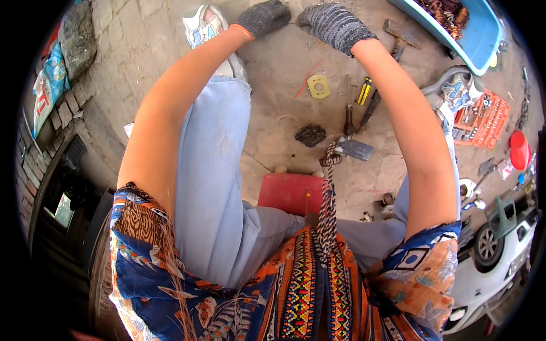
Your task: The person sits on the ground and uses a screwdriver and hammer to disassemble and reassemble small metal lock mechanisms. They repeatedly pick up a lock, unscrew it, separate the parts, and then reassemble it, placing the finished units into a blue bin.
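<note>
My left hand, in a dark grey knit glove, is at the top edge with its fingers curled closed. Facing it across a narrow gap, my right hand wears a grey striped glove and is also closed. Whatever either hand may hold is hidden by the gloves. Just right of my right hand lies a hammer, its handle running under my right forearm. Nearer me on the ground are a yellow plate with a round hole, a thin red wire, a tool with yellow-and-black handles and a screwdriver.
A black lump and a flat metal blade lie between my legs, before a red seat. A blue tub holds copper-coloured coils. To the right are an orange socket set, a red bowl and a white car.
</note>
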Motion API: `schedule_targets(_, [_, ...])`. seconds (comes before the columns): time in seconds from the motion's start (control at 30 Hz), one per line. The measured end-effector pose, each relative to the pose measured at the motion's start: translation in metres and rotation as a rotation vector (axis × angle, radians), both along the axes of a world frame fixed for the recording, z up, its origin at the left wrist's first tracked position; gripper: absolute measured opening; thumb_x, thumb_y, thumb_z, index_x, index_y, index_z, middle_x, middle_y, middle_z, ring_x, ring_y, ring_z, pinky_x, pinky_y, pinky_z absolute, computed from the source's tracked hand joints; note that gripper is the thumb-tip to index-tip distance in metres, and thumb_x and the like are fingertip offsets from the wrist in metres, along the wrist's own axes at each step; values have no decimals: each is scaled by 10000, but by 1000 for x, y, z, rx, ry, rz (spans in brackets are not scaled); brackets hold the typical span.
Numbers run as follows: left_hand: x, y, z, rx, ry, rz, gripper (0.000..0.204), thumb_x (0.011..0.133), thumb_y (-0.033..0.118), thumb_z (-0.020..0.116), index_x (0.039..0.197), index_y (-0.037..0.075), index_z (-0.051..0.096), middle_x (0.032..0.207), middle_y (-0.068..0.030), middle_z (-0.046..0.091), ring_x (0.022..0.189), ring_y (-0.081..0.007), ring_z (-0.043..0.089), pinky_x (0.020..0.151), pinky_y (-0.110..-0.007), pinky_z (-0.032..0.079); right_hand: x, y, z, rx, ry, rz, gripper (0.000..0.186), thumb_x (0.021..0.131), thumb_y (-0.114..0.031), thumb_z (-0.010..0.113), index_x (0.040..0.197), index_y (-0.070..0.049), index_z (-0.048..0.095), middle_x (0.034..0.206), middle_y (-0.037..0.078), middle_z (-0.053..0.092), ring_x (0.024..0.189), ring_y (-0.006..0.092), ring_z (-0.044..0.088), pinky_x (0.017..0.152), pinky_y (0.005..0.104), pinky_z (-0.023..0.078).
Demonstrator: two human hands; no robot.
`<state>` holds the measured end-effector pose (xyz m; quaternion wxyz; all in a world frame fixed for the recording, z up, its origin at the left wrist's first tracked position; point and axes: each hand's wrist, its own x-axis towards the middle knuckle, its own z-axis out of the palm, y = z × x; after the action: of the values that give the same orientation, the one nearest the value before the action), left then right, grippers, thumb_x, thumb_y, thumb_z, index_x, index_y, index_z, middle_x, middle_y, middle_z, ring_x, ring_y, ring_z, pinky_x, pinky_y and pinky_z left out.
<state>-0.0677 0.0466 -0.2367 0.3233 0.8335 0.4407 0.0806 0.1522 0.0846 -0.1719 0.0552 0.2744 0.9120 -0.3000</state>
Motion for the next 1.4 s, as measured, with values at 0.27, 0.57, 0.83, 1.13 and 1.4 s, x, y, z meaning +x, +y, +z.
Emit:
schedule_targets(0.27, [-1,4,4,-42,-6,-12,205,845,263,577,932,80,608,905,-161,588,889,-336,576,788,-418,469,12,-12,-25,306,59,263,271,848,-109,507,1102,-110,602,1013,96,630,847,289,646,735,372,522])
schedule_targets(0.57, [-2,5,-10,77,-7,-17,223,821,206,589,1005,85,618,913,-148,602,862,-320,584,771,-404,475,-35,-10,-3,147,-165,-4,254,829,-238,530,990,-92,662,935,202,661,828,327,660,742,459,509])
schedule_targets(0.83, [-9,-12,-23,-51,75,225,277,849,183,522,1092,116,635,1108,-103,629,1036,-295,578,898,-374,454,-50,-38,7,-51,-61,-539,283,883,-246,502,875,-24,677,874,207,652,843,354,631,766,433,501])
schedule_targets(1.13, [-3,-55,87,-1539,-416,1013,386,929,416,518,1033,60,621,898,-84,663,728,-192,653,653,-317,532,-62,-103,17,-108,136,-1073,368,931,-326,430,996,-38,650,994,190,643,944,369,596,853,444,457])
schedule_targets(1.4, [23,-75,72,-1585,-546,1021,322,949,397,467,814,123,569,632,-3,538,432,-81,418,363,-223,260,-81,-131,12,-202,210,-1035,423,985,-291,325,1132,13,581,1087,224,609,1025,379,563,893,430,437])
